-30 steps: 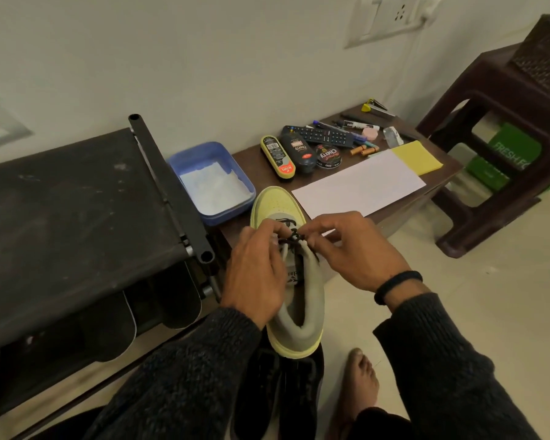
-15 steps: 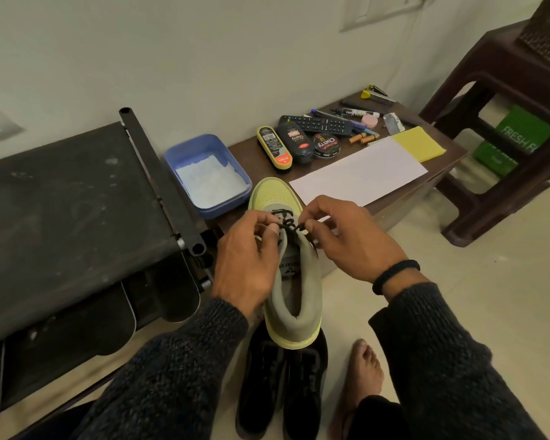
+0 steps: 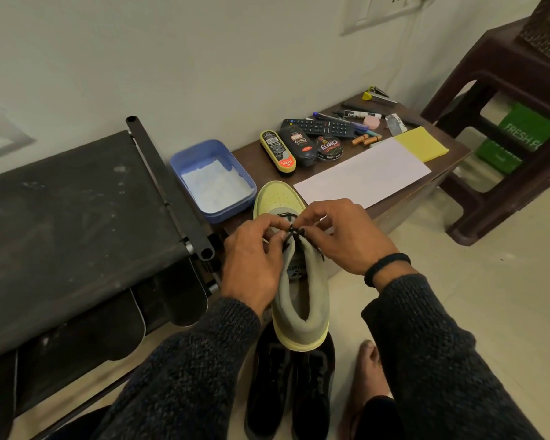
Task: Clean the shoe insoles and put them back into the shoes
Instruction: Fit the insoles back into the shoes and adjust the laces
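A yellow-green and grey shoe [image 3: 299,300] points away from me, its toe at the front edge of the low brown table [image 3: 391,204]. My left hand [image 3: 251,258] and my right hand [image 3: 340,236] meet over its tongue, each pinching the black lace [image 3: 294,231]. The shoe's inside is dark, and I cannot tell whether an insole lies in it. Below the shoe a pair of black shoes [image 3: 286,382] stands on the floor.
On the table lie a blue tub [image 3: 210,173] with white cloth, a white sheet [image 3: 362,176], a yellow cloth [image 3: 421,144], polish containers [image 3: 299,147], a remote and pens. A black shoe rack [image 3: 77,217] stands left, a brown stool [image 3: 502,122] right. My bare foot [image 3: 367,373] rests on the floor.
The camera has tilted slightly. Both hands stay at the lace and have shifted a little toward the toe while working it.
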Action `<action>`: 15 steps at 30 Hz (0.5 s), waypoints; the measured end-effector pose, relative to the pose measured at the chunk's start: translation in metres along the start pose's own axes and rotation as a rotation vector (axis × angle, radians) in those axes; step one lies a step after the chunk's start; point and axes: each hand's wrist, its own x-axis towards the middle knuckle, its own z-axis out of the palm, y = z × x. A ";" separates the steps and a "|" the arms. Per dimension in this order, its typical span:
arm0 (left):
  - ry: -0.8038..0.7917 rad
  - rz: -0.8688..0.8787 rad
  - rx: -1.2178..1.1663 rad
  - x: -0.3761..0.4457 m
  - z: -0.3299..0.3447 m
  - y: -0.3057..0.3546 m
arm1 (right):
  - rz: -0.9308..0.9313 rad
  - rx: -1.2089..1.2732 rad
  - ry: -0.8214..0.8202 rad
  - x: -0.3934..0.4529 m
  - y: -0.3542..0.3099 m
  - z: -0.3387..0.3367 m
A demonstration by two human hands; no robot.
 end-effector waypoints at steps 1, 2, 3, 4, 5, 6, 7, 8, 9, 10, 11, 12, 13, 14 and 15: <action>-0.012 0.023 0.029 0.001 0.000 0.000 | -0.001 -0.009 0.006 0.000 -0.001 0.001; -0.022 0.048 0.059 0.002 0.000 0.000 | -0.002 -0.025 0.010 0.000 -0.002 0.003; -0.030 0.067 0.087 0.003 0.000 0.000 | -0.002 -0.050 0.010 0.000 -0.003 0.005; -0.039 0.078 0.110 0.004 0.000 0.000 | -0.003 -0.076 0.006 0.001 -0.004 0.007; -0.053 0.082 0.130 0.005 0.000 -0.001 | -0.007 -0.097 -0.002 0.001 -0.005 0.008; -0.067 0.087 0.156 0.006 0.000 -0.002 | -0.011 -0.110 -0.010 0.001 -0.005 0.008; -0.079 0.098 0.186 0.007 0.001 -0.002 | -0.015 -0.115 -0.014 0.000 -0.005 0.007; -0.084 0.108 0.206 0.007 0.002 -0.003 | -0.013 -0.112 -0.017 0.000 -0.005 0.006; -0.075 0.112 0.207 0.008 0.002 -0.003 | -0.001 -0.098 -0.016 -0.001 -0.003 0.004; -0.054 0.101 0.186 0.008 0.003 -0.004 | 0.020 -0.072 -0.017 -0.001 -0.002 0.003; -0.029 0.081 0.153 0.007 0.003 -0.004 | 0.045 -0.037 -0.019 -0.002 0.000 0.002; -0.014 0.060 0.124 0.007 0.004 -0.004 | 0.066 -0.001 -0.016 -0.003 0.001 0.002; -0.009 0.050 0.107 0.006 0.004 -0.004 | 0.072 0.024 -0.002 -0.002 0.002 0.002; -0.010 0.048 0.099 0.006 0.004 -0.004 | 0.063 0.036 0.021 -0.002 0.003 0.003; -0.016 0.049 0.093 0.006 0.004 -0.004 | 0.044 0.036 0.047 -0.001 0.003 0.005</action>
